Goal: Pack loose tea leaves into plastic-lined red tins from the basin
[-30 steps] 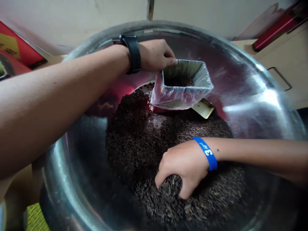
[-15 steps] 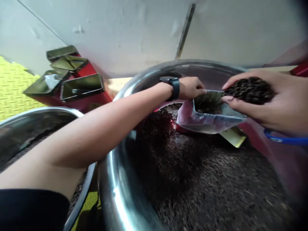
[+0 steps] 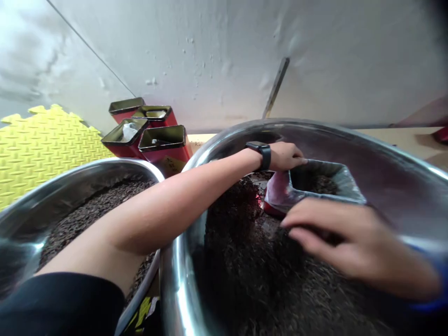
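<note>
My left hand (image 3: 287,156), with a black watch on its wrist, pinches the left corner of a clear plastic bag (image 3: 345,179). The bag lines a red tin (image 3: 274,210), spreads open over its rim and has dark leaves in the bottom. That tin stands inside a large shiny metal basin (image 3: 184,275), among loose dark dried leaves (image 3: 259,280) that look like tea. In front of the bag, low over the leaves, is my right hand (image 3: 346,238), smeared by motion. Its thumb and fingers are apart, and nothing shows in them.
At the left stands a second metal basin (image 3: 105,162) with more dark leaves (image 3: 94,212). Behind it are several open red tins (image 3: 168,151), one with a plastic bag (image 3: 129,132) inside. A yellow foam mat (image 3: 52,144) lies far left, and a pale wall (image 3: 210,60) rises behind.
My right hand has let go of its handful of dark leaves and moved from the bag's mouth down toward the leaves in front. My left hand stays on the bag; the camera view has shifted.
</note>
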`<state>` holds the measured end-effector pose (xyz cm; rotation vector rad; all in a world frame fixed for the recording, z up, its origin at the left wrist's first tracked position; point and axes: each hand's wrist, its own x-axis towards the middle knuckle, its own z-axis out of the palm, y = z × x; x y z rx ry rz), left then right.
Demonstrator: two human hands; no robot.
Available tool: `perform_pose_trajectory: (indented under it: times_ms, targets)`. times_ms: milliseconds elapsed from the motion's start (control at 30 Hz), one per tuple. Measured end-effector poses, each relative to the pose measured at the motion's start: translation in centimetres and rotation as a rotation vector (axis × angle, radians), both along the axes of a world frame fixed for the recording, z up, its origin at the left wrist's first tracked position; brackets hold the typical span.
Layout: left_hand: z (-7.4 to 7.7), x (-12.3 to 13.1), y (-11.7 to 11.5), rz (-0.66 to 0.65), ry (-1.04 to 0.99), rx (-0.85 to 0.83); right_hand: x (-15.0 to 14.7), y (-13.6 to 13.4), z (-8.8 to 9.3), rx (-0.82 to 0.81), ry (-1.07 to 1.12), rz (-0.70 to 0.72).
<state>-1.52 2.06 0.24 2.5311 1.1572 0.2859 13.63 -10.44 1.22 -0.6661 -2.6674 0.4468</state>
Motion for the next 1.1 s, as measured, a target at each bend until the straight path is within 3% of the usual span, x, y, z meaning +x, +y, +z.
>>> perform_pose_trajectory:
  times_ms: [100, 200, 300, 467, 767, 900, 1033, 1100]
  targets:
    - [-0.2, -0.1, 0.3, -0.005, -0.006, -0.013, -1.0, -1.8, -3.3, -0.337, -0.315, 0.269]
    - [-0.3, -0.1, 0.5, -0.008, -0.012, -0.013, -1.0, -2.5, -7.1, -0.438, -0.462, 0.282]
    - [-0.2, -0.1, 0.6, -0.010, -0.015, -0.020, -0.8, -3.0, -8.6, -0.515, -0.602, 0.385]
    - [0.0, -0.1, 0.3, 0.006, -0.008, -0.057, -1.3, -4.1, -6.9, -0.382, -0.818, 0.601]
    - [0.0, -0.1, 0.4, 0.007, 0.008, -0.055, -1.0, -4.7, -6.5, -0.361, -0.797, 0.631]
    - [0.0, -0.2, 0.4, 0.004, 0.007, -0.058, -1.4, -3.0, -4.4, -0.335, -0.688, 0.549]
    - [-0.1, -0.1, 0.3, 0.023, 0.025, -0.027, -1.1, 0.5, -0.1, -0.343, -0.412, 0.380]
    - [0.0, -0.1, 0.2, 0.019, 0.029, -0.024, -0.5, 2.5, 1.8, -0.272, -0.245, 0.217]
